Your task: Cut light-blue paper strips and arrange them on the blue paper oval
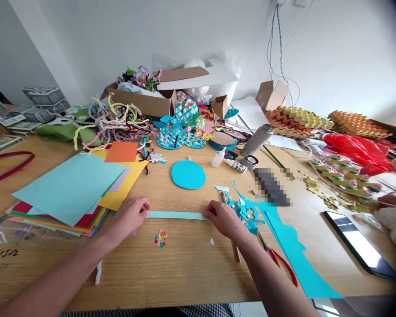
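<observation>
A narrow light-blue paper strip (176,215) stretches level between my two hands, just above or on the wooden table (125,281). My left hand (134,214) is closed on its left end, fingertips pinched together. At the right end, my right hand (221,216) pinches the strip in the same way. Beyond the strip lies a blue oval disc (188,175). Small coloured paper dots (161,238) are scattered on the near side of the strip. Blue paper scraps (247,211) lie beside my right hand.
Coloured paper sheets (69,189) are stacked at the left. Red-handled scissors (279,259), a blue offcut (293,246) and a phone (358,242) lie at the right. Farther back are a glue bottle (218,157), a grey flask (257,140), pipe cleaners (115,119) and egg trays (293,119).
</observation>
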Demonstrator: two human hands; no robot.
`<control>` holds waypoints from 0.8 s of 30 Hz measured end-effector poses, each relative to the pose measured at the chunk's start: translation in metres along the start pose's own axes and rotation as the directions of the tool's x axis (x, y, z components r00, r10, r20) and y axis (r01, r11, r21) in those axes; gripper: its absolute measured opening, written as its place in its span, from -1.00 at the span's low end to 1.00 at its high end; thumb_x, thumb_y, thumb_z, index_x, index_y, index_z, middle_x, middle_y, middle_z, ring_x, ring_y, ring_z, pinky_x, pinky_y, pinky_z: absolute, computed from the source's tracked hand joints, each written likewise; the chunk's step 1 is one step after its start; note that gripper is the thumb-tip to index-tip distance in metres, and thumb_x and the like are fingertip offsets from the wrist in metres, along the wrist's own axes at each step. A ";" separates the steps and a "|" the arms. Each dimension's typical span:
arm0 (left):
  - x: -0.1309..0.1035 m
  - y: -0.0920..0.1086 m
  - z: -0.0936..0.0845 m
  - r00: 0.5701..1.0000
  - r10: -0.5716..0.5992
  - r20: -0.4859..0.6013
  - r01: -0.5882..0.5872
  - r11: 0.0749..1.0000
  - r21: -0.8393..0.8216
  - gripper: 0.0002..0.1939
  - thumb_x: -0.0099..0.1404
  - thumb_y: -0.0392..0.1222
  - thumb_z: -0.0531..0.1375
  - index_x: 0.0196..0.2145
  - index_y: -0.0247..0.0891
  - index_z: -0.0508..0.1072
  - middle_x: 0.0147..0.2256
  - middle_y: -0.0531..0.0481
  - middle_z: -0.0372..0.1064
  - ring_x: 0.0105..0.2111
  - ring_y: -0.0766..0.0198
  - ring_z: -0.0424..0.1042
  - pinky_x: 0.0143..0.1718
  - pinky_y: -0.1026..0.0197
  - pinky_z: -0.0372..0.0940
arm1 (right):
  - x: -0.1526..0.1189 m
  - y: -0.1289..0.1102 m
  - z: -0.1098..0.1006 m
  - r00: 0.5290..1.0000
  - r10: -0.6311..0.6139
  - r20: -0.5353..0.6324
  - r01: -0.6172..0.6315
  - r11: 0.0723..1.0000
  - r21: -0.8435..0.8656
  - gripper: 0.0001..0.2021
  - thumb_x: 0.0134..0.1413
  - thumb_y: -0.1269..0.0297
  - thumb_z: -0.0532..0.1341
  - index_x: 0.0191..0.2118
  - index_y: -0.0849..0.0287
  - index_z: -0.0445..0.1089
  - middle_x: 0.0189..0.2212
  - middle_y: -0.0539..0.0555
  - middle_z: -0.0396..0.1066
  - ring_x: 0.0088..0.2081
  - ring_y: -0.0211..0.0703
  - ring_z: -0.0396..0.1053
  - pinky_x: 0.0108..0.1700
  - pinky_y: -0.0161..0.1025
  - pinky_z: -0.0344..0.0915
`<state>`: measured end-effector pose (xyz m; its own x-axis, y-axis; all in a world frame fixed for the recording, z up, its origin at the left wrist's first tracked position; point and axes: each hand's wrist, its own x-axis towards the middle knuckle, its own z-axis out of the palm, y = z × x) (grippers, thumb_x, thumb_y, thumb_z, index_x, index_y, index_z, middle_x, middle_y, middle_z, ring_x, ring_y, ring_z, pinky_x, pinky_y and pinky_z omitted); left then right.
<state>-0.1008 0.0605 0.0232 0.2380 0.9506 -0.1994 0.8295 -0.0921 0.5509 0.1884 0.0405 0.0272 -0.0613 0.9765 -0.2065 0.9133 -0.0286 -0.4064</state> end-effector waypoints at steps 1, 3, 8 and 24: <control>0.000 0.000 0.000 1.000 -0.003 0.006 0.003 1.000 0.002 -0.90 0.14 -0.31 0.09 -0.44 -0.22 0.41 -0.46 0.04 0.45 -0.41 0.26 0.42 -0.38 0.28 0.21 | -0.001 0.000 0.000 1.000 -0.002 0.004 0.002 1.000 -0.002 -0.89 0.07 0.39 0.20 -0.47 0.16 0.36 -0.49 0.03 0.46 -0.40 -0.19 0.37 -0.41 -0.33 0.04; 0.001 0.000 -0.001 1.000 -0.013 0.015 0.013 1.000 0.004 -0.91 0.14 -0.33 0.10 -0.42 -0.22 0.39 -0.45 0.04 0.46 -0.39 0.26 0.43 -0.36 0.28 0.22 | -0.002 -0.001 -0.001 1.000 -0.003 0.010 0.003 1.000 -0.009 -0.89 0.09 0.41 0.18 -0.45 0.16 0.36 -0.47 0.04 0.47 -0.38 -0.18 0.38 -0.39 -0.32 0.05; -0.001 0.005 -0.004 0.999 -0.045 0.027 0.045 0.999 -0.007 -0.91 0.15 -0.35 0.11 -0.40 -0.21 0.38 -0.41 0.03 0.47 -0.35 0.25 0.43 -0.30 0.28 0.25 | -0.004 -0.004 -0.001 1.000 -0.004 0.013 0.005 1.000 -0.027 -0.88 0.11 0.45 0.14 -0.44 0.17 0.33 -0.42 0.07 0.47 -0.33 -0.15 0.39 -0.34 -0.32 0.09; -0.005 0.012 -0.009 0.987 -0.150 0.063 0.153 0.987 -0.054 -0.84 0.14 -0.38 0.15 -0.30 -0.21 0.38 -0.36 0.03 0.44 -0.27 0.24 0.43 -0.23 0.26 0.26 | -0.002 0.003 0.005 0.999 -0.033 0.040 0.033 0.999 0.006 -0.82 0.10 0.39 0.08 -0.51 0.10 0.15 -0.47 0.08 0.42 -0.35 -0.07 0.37 -0.31 -0.23 0.15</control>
<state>-0.0968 0.0573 0.0376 0.1422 0.9332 -0.3301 0.8278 0.0707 0.5565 0.1898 0.0378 0.0219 -0.1074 0.9676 -0.2283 0.9084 0.0022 -0.4180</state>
